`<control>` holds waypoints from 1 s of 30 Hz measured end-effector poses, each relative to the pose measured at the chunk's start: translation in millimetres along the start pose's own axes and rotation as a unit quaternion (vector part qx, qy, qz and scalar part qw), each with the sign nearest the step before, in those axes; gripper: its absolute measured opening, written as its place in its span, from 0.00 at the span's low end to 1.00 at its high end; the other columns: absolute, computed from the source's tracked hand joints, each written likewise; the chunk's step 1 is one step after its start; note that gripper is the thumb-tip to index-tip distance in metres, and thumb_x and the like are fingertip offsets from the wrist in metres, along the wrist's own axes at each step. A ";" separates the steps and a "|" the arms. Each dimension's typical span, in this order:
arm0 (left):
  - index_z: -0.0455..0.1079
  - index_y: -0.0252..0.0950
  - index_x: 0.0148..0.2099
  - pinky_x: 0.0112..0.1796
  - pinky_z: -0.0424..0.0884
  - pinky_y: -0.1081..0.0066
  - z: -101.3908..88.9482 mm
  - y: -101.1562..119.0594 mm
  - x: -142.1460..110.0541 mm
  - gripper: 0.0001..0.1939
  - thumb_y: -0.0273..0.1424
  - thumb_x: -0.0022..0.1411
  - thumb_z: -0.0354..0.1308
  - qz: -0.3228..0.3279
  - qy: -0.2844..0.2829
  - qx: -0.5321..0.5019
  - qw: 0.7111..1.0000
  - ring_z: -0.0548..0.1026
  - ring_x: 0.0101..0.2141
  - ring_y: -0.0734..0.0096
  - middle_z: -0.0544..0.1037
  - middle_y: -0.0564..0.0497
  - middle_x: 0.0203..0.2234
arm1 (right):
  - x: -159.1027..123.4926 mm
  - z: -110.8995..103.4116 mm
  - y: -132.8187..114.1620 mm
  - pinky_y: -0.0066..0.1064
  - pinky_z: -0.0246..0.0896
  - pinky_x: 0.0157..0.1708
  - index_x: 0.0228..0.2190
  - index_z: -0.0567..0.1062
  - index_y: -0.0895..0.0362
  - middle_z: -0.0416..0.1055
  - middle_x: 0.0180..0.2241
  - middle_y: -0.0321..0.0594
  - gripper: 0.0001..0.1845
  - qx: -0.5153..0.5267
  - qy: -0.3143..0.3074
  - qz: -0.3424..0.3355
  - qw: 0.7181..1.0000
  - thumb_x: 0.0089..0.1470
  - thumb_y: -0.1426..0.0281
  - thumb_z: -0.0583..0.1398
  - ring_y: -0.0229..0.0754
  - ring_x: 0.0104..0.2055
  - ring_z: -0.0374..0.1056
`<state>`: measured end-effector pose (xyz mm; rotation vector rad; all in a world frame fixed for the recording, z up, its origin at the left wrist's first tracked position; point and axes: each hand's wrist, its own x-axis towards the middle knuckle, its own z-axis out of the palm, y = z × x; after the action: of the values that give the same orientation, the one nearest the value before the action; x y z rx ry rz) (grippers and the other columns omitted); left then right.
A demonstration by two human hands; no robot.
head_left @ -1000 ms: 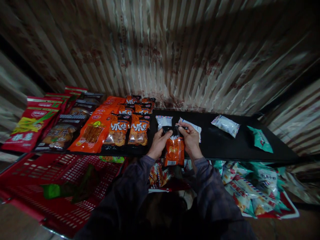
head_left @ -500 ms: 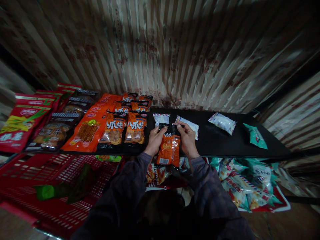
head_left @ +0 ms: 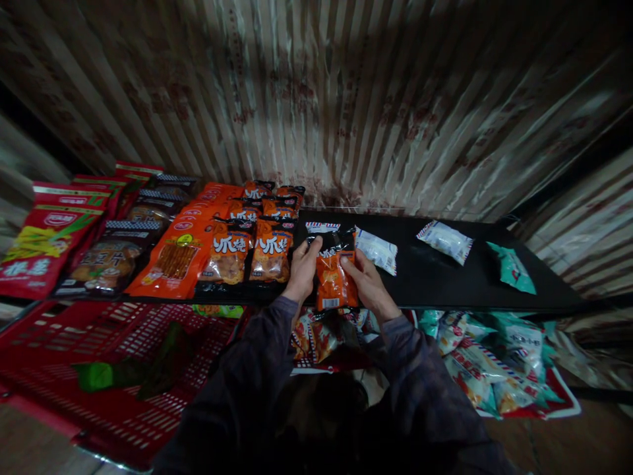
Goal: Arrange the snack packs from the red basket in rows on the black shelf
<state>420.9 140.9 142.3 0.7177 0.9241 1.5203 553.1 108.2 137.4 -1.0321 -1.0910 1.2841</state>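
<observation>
Between my two hands is an orange and black snack bag (head_left: 336, 280), held over the front edge of the black shelf (head_left: 420, 284). My left hand (head_left: 302, 269) grips its upper left side, thumb on the front. On the other side my right hand (head_left: 368, 280) presses its thumb against the bag's face, with the fingers partly hidden behind. Matching orange snack bags (head_left: 271, 249) stand in rows just left of my left hand. Behind the held bag lies a white packet (head_left: 322, 227) with a striped edge, and another white packet (head_left: 376, 251) rests near my right hand.
Left on the shelf are a large orange bag (head_left: 173, 254), brown bags (head_left: 103, 260) and red bags (head_left: 49, 244). Farther right lie a white packet (head_left: 445, 241) and a teal packet (head_left: 512, 267). Below are a red basket (head_left: 44, 369) and a basket of packets (head_left: 568, 396).
The snack bag has risen slightly and turned more upright. My right hand has slid from the bag's top edge down to its right side.
</observation>
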 end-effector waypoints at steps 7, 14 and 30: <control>0.72 0.37 0.35 0.45 0.70 0.67 -0.9 -0.4 -2.0 0.19 0.47 0.50 0.67 -0.014 -0.045 0.033 0.998 0.75 0.45 0.62 0.79 0.49 0.37 | 13.0 -2.3 4.6 0.39 0.71 0.44 0.40 0.74 0.51 0.79 0.38 0.35 0.24 0.046 0.063 -0.010 0.997 0.43 0.54 0.69 0.46 0.40 0.75; 0.75 0.38 0.44 0.48 0.70 0.63 3.7 6.7 -15.2 0.17 0.41 0.54 0.65 -0.087 -0.129 0.066 0.986 0.75 0.49 0.55 0.80 0.47 0.44 | 25.6 -9.4 5.9 0.39 0.72 0.40 0.37 0.73 0.52 0.77 0.32 0.33 0.23 0.078 0.124 -0.041 0.988 0.42 0.53 0.69 0.43 0.35 0.75; 0.72 0.36 0.49 0.47 0.73 0.63 1.9 -6.6 -11.3 0.23 0.37 0.50 0.68 -0.030 -0.116 0.038 0.992 0.78 0.43 0.60 0.81 0.46 0.43 | 19.9 -2.4 1.0 0.42 0.69 0.48 0.45 0.73 0.51 0.77 0.42 0.39 0.27 0.020 0.115 -0.063 0.991 0.47 0.51 0.65 0.46 0.45 0.73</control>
<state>427.5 130.2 138.2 0.8929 0.8243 1.3221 555.0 128.2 136.6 -1.0366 -0.9357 1.0542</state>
